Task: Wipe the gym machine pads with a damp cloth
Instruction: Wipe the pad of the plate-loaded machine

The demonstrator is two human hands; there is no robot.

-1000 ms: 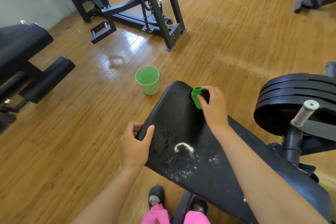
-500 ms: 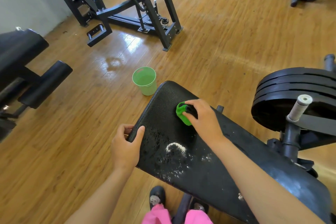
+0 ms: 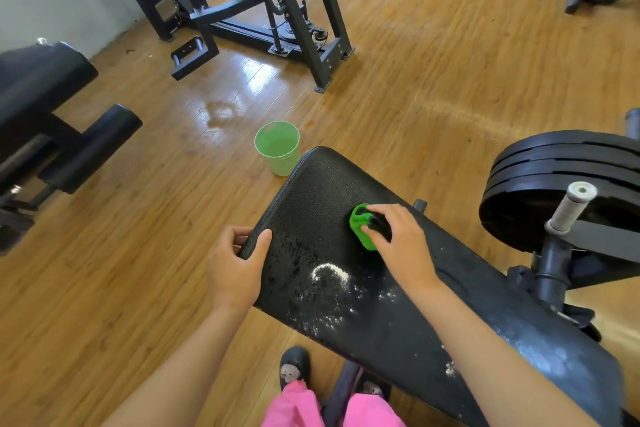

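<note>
A long black bench pad [image 3: 325,191] slants from the centre to the lower right. White powder and wet specks [image 3: 329,276] lie on its near middle. My right hand [image 3: 398,243] grips a bunched green and black cloth [image 3: 360,222] and presses it onto the pad just above the powder. My left hand [image 3: 235,267] holds the pad's left edge, thumb on top and fingers curled under.
A green plastic cup [image 3: 278,147] stands on the wooden floor just beyond the pad's far end. Stacked black weight plates [image 3: 561,177] with a white-capped handle [image 3: 571,206] are at the right. A black machine [image 3: 270,10] stands at the back, another padded machine [image 3: 45,114] at the left.
My right hand has drawn the cloth from the pad's far right edge toward me, down to just above the powder. My left hand keeps its hold on the edge.
</note>
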